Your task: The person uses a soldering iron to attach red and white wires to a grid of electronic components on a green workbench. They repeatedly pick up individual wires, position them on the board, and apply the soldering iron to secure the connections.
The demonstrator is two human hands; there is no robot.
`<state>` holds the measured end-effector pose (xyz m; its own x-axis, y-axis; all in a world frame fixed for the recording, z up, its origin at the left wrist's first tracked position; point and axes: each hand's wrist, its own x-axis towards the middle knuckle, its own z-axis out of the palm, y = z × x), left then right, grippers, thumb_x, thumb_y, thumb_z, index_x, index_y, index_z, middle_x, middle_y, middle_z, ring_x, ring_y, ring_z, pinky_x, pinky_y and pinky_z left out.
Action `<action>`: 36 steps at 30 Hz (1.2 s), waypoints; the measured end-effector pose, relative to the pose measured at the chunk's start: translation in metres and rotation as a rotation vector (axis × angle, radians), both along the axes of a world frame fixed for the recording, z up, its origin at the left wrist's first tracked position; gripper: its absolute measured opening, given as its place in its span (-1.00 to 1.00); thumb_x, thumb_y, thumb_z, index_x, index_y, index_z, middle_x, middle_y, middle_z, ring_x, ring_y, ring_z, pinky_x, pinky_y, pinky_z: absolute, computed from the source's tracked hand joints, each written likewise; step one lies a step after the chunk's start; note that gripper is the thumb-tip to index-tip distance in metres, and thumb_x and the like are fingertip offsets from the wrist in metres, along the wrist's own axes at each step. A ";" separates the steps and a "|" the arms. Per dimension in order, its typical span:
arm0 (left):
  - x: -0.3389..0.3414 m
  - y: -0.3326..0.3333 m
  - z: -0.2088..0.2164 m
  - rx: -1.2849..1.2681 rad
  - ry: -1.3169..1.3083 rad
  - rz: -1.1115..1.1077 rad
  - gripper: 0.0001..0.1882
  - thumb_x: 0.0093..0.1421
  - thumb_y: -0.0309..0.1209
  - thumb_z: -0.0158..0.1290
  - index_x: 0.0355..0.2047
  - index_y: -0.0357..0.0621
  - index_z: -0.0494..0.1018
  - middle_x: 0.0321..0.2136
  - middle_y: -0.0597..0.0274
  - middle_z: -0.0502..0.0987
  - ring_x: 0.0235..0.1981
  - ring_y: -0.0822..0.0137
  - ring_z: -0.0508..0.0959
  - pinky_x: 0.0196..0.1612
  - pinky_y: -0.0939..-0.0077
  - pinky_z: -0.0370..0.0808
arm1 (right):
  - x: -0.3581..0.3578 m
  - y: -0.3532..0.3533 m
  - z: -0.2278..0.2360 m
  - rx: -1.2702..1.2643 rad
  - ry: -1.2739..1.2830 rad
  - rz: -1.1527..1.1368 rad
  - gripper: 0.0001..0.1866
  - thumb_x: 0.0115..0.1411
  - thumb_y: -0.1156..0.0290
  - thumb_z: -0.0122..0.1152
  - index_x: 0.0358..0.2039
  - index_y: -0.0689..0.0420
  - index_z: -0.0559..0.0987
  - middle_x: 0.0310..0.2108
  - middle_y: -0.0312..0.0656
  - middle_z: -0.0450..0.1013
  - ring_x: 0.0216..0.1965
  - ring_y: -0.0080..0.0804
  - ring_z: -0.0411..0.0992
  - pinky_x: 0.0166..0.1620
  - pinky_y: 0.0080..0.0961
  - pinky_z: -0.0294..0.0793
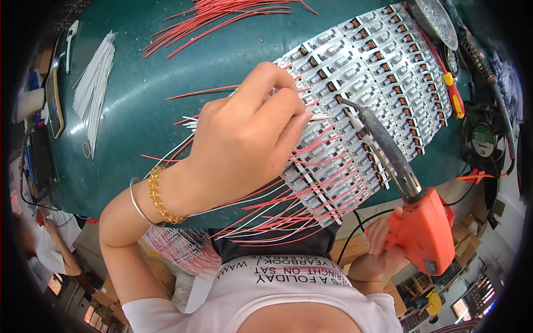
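Observation:
My left hand (239,133) is closed over the panel of small circuit boards (355,69), its thumb and fingers pinching thin white wires (318,117) whose ends stick out past the fingertips. My right hand (383,238) grips an orange soldering gun (426,236). Its dark tip reaches up and left to a row of boards just right of the left fingertips; whether it touches a pad is too small to tell. Red wires (327,191) and some white ones run from the nearer rows of boards toward the table's front edge.
A bundle of white wires (94,89) lies at the left, red wires (222,19) at the far side. A red-yellow screwdriver (454,95), a metal dish (436,25) and a small black fan (484,139) stand at the right. Wired boards (183,250) hang below the front edge.

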<state>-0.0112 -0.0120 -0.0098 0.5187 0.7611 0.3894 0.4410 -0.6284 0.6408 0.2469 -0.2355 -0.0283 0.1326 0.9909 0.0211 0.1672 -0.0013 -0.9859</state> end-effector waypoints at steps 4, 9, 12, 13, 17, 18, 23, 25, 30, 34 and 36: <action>0.003 0.000 -0.004 0.038 0.010 -0.006 -0.85 -0.03 -0.66 0.22 -0.47 -0.27 0.46 -0.37 0.13 0.51 -0.46 0.30 0.53 -0.50 0.53 0.45 | -0.037 0.002 0.006 -0.007 0.022 -0.292 -0.15 0.14 -0.18 0.22 0.08 0.40 0.31 -0.78 -0.42 0.27 -0.78 -0.61 0.22 -0.61 -0.62 0.25; 0.002 0.000 -0.002 0.041 0.009 0.001 -0.84 -0.05 -0.67 0.22 -0.47 -0.28 0.45 -0.38 0.13 0.51 -0.47 0.30 0.53 -0.50 0.52 0.45 | -0.037 -0.006 0.001 -0.105 -0.134 -0.391 -0.23 0.10 -0.15 0.27 -0.01 0.35 0.39 -0.59 -0.34 0.32 -0.57 -0.53 0.28 -0.44 -0.54 0.30; 0.002 0.002 -0.005 0.042 0.003 -0.006 -0.84 -0.05 -0.68 0.22 -0.47 -0.28 0.45 -0.38 0.13 0.51 -0.48 0.31 0.52 -0.50 0.52 0.45 | -0.031 -0.018 0.003 -0.229 -0.129 -0.385 -0.31 0.05 -0.11 0.35 -0.03 0.23 0.48 -0.20 -0.20 0.44 -0.15 -0.37 0.41 -0.10 -0.40 0.38; 0.002 0.002 -0.005 0.047 0.004 -0.004 -0.83 -0.05 -0.68 0.22 -0.47 -0.28 0.45 -0.38 0.13 0.51 -0.49 0.31 0.52 -0.51 0.52 0.45 | -0.030 -0.015 0.007 -0.222 -0.078 -0.334 -0.29 0.04 -0.15 0.34 -0.04 0.23 0.48 -0.20 -0.21 0.43 -0.15 -0.37 0.41 -0.10 -0.40 0.37; 0.000 0.001 -0.004 0.051 0.019 -0.001 -0.83 -0.05 -0.68 0.21 -0.48 -0.27 0.44 -0.38 0.14 0.50 -0.49 0.32 0.52 -0.51 0.52 0.46 | -0.022 -0.017 0.014 -0.280 -0.081 -0.199 -0.21 0.02 -0.27 0.28 -0.07 0.26 0.48 -0.31 -0.28 0.39 -0.27 -0.41 0.36 -0.19 -0.42 0.33; 0.000 0.000 -0.005 0.047 0.021 0.001 -0.83 -0.05 -0.69 0.21 -0.48 -0.27 0.44 -0.38 0.14 0.50 -0.50 0.32 0.52 -0.51 0.52 0.46 | -0.023 -0.016 0.014 -0.237 -0.076 -0.193 -0.20 0.04 -0.26 0.27 -0.06 0.29 0.46 -0.40 -0.31 0.36 -0.37 -0.46 0.32 -0.28 -0.47 0.30; 0.002 0.001 -0.003 0.048 0.022 -0.007 -0.84 -0.05 -0.68 0.21 -0.48 -0.27 0.44 -0.38 0.14 0.50 -0.50 0.32 0.51 -0.50 0.53 0.46 | -0.040 0.007 0.008 0.046 0.007 -0.247 -0.19 0.15 -0.15 0.23 0.06 0.39 0.35 -0.78 -0.44 0.26 -0.78 -0.66 0.17 -0.64 -0.67 0.18; 0.002 0.000 -0.003 0.063 0.018 -0.001 -0.84 -0.05 -0.68 0.20 -0.49 -0.27 0.44 -0.39 0.14 0.50 -0.50 0.32 0.52 -0.51 0.53 0.46 | -0.039 0.006 0.005 0.057 -0.003 -0.245 -0.17 0.16 -0.16 0.21 0.09 0.39 0.33 -0.78 -0.44 0.26 -0.79 -0.66 0.17 -0.64 -0.68 0.17; 0.002 0.000 0.001 0.019 0.045 -0.041 -0.85 -0.04 -0.66 0.22 -0.44 -0.26 0.51 -0.36 0.15 0.49 -0.58 0.40 0.48 -0.54 0.56 0.40 | -0.035 -0.008 -0.005 -0.018 0.121 -0.398 -0.17 0.16 -0.16 0.20 0.09 0.39 0.32 -0.79 -0.44 0.25 -0.80 -0.65 0.18 -0.65 -0.68 0.19; -0.003 0.002 0.006 -0.026 0.036 -0.089 -0.84 -0.04 -0.65 0.24 -0.40 -0.24 0.57 -0.33 0.16 0.48 -0.65 0.50 0.43 -0.58 0.60 0.35 | -0.020 -0.033 -0.017 -0.129 0.309 -0.553 -0.18 0.16 -0.14 0.22 0.08 0.39 0.32 -0.81 -0.45 0.24 -0.81 -0.64 0.20 -0.65 -0.67 0.22; -0.002 0.003 0.002 0.004 0.007 -0.087 -0.84 -0.04 -0.65 0.25 -0.40 -0.24 0.57 -0.33 0.17 0.47 -0.65 0.50 0.43 -0.59 0.60 0.34 | -0.020 -0.035 -0.016 -0.121 0.313 -0.552 -0.19 0.16 -0.14 0.22 0.08 0.39 0.32 -0.81 -0.45 0.23 -0.81 -0.64 0.21 -0.65 -0.67 0.23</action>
